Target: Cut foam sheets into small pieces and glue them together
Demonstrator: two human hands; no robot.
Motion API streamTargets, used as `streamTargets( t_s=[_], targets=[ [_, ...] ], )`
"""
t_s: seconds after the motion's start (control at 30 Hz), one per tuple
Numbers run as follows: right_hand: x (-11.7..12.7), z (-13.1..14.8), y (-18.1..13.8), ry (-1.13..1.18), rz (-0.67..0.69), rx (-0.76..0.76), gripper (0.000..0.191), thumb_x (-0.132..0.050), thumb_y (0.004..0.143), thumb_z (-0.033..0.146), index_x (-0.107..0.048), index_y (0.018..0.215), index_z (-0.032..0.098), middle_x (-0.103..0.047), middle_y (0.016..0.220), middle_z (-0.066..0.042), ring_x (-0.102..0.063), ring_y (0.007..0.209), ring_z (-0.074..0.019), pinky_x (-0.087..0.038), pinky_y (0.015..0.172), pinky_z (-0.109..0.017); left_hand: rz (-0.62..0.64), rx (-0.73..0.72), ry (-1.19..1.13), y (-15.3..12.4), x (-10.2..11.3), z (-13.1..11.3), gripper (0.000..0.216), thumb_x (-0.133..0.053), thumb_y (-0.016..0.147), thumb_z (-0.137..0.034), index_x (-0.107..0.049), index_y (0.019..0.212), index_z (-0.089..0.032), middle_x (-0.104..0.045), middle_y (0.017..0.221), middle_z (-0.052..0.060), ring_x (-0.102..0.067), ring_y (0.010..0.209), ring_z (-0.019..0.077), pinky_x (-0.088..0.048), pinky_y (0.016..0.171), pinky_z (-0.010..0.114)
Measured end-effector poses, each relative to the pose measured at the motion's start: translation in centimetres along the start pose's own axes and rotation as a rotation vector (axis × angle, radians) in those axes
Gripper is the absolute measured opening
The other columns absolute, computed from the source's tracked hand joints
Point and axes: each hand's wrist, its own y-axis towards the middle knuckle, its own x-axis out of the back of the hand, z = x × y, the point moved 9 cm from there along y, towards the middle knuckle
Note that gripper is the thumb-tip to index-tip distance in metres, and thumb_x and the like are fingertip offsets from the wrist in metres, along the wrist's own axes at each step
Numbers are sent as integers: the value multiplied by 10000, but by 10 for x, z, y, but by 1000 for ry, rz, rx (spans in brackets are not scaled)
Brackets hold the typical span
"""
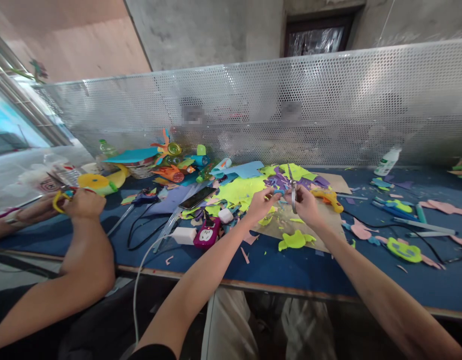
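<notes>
My left hand pinches a small blue foam-like piece between thumb and fingertips, above the heap of scraps. Close beside it, my right hand is closed around a pair of metal scissors, blades pointing up and away from me. Whether the blades touch the blue piece I cannot tell. Below my hands lies a brown paper sheet with a yellow-green cut shape on it. Bright yellow-green sheets and purple scraps are piled behind. To the right rests a yellow glue gun.
At left, a co-worker's hands hold yellow-handled scissors. A phone, magenta device and white charger with a cable lie near my left forearm. A white bottle stands far right. A perforated metal screen borders the table.
</notes>
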Motion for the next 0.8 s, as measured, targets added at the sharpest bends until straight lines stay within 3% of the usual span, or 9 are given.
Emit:
streamTargets(
  t_s=[0.27, 0.43, 0.53, 0.67, 0.8],
  targets=[
    [4, 0, 1, -11, -30, 20, 258, -714, 781, 453, -561, 820, 249, -571, 669, 47, -469, 512, -118, -372, 458, -262, 46, -21, 83, 1, -3, 2, 485, -550, 881, -630, -641, 743, -174, -589, 664, 31, -466, 561, 136, -333, 559, 278],
    [5, -4, 3, -32, -39, 42, 255, -740, 756, 421, -556, 794, 249, -553, 651, 57, -478, 551, -120, -395, 507, -254, -27, -43, 68, 2, 2, 1, 420, -577, 883, -583, -671, 888, -174, -661, 869, 63, -555, 699, 159, -420, 622, 274],
    [3, -8, 3, 4, -24, 20, 259, -749, 744, 420, -563, 799, 249, -557, 642, 57, -471, 539, -121, -387, 487, -250, -6, -6, 5, 1, -1, 2, 426, -541, 904, -584, -665, 966, -180, -677, 946, 75, -607, 781, 181, -468, 665, 281],
    [1, -9, 2, 30, -16, 11, 252, -741, 752, 428, -579, 822, 247, -586, 649, 50, -491, 546, -126, -398, 494, -251, 51, 41, -58, -2, -9, 3, 445, -515, 916, -595, -638, 1033, -183, -684, 933, 86, -639, 841, 205, -498, 696, 293],
    [1, -7, 2, 16, -15, 6, 278, -735, 755, 456, -565, 801, 241, -576, 655, 54, -487, 559, -119, -402, 526, -255, 41, 32, -80, -1, -8, 4, 425, -515, 923, -584, -627, 969, -176, -687, 888, 75, -624, 782, 184, -473, 664, 275]
  ],
)
